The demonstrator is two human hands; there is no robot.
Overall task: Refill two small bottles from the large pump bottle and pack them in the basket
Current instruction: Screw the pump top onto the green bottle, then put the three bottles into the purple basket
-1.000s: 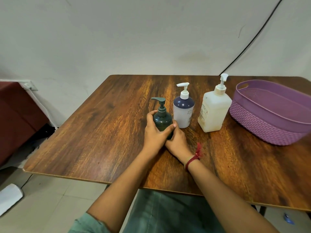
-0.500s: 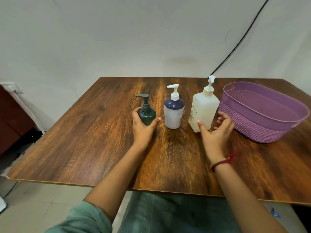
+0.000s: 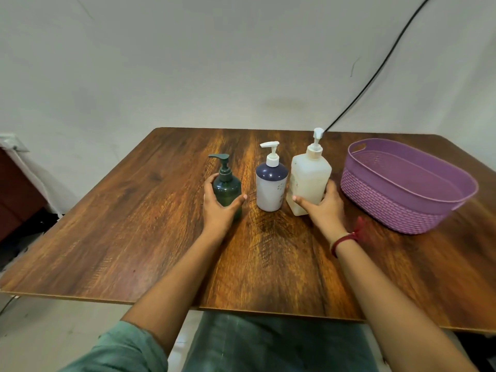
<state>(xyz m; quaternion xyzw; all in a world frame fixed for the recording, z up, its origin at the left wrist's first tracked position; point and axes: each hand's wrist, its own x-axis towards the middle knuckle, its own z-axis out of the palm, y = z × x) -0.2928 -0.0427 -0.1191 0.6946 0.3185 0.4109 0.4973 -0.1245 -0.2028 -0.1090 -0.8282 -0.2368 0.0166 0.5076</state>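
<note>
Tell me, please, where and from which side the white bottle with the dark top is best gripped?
Grip the white bottle round its straight body, below the dark shoulder, coming from the near side. It stands upright, and the large bottle, held by the right hand, crowds its right flank, so a sideways approach looks cramped. The thin pump would probably give a poor hold.

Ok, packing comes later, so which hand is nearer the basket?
Right. The right hand grips the large bottle just beside the basket; the left hand holds the green bottle at the row's far end.
</note>
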